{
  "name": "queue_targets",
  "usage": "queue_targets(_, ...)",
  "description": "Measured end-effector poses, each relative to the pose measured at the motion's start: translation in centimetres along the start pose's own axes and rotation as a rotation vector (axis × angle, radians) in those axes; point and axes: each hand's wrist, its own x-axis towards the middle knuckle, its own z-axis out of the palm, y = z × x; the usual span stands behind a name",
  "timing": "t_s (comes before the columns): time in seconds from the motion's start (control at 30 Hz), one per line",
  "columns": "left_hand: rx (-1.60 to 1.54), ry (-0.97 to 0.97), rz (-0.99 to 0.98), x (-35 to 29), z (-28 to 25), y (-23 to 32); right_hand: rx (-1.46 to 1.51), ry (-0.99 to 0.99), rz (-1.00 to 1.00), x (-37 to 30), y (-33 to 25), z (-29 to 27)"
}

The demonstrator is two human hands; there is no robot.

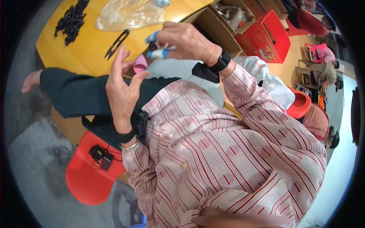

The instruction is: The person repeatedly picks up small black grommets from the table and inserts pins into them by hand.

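Note:
My left hand (123,93) is raised over my lap, thumb and fingers spread apart. A pink cup-shaped piece (140,64) shows at its fingertips; whether it touches them I cannot tell. To the right, my right hand (186,40) is bent into a pinch, with blue and white wraps on its fingers. A small dark piece (152,46) sits between those wrapped fingertips, its kind too small to make out. Black thread snips (117,44) lie on the yellow table (83,57) just beyond my left hand.
Many dark small pieces (72,22) lie heaped at the table's far left, near a clear plastic bag (129,15). Cardboard boxes (213,26) and a red box (262,40) stand at right. A red stool (89,171) carries black devices. People sit at far right.

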Motion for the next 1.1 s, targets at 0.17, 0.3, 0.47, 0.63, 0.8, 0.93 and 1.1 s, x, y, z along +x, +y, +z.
queue_targets(0.17,-0.028,-0.103,-0.014,-0.2,-0.6,-0.3,-0.306,0.019,0.479,-7.0,7.1,-4.4)
queue_targets(0.3,0.039,-0.118,0.009,-0.2,-0.8,0.3,-0.400,-0.033,0.747,-11.8,9.8,-6.5)
queue_targets(0.47,0.044,-0.124,-0.011,0.0,-0.9,0.3,-0.393,-0.025,0.845,-18.0,14.2,-5.1)
queue_targets(0.63,0.083,-0.098,-0.032,-0.2,-1.3,0.1,-0.294,0.041,0.884,-19.7,15.2,-3.9)
queue_targets(0.8,0.038,-0.061,0.023,-0.3,-1.4,0.2,-0.169,0.100,0.822,-18.0,13.3,-3.5)
queue_targets(0.93,0.036,-0.045,-0.029,-0.5,-1.4,0.5,-0.264,0.126,0.795,-13.1,11.6,-3.5)
queue_targets(1.1,-0.003,-0.006,-0.068,-0.8,-1.6,0.5,-0.478,0.225,0.486,-3.3,8.2,-4.2)
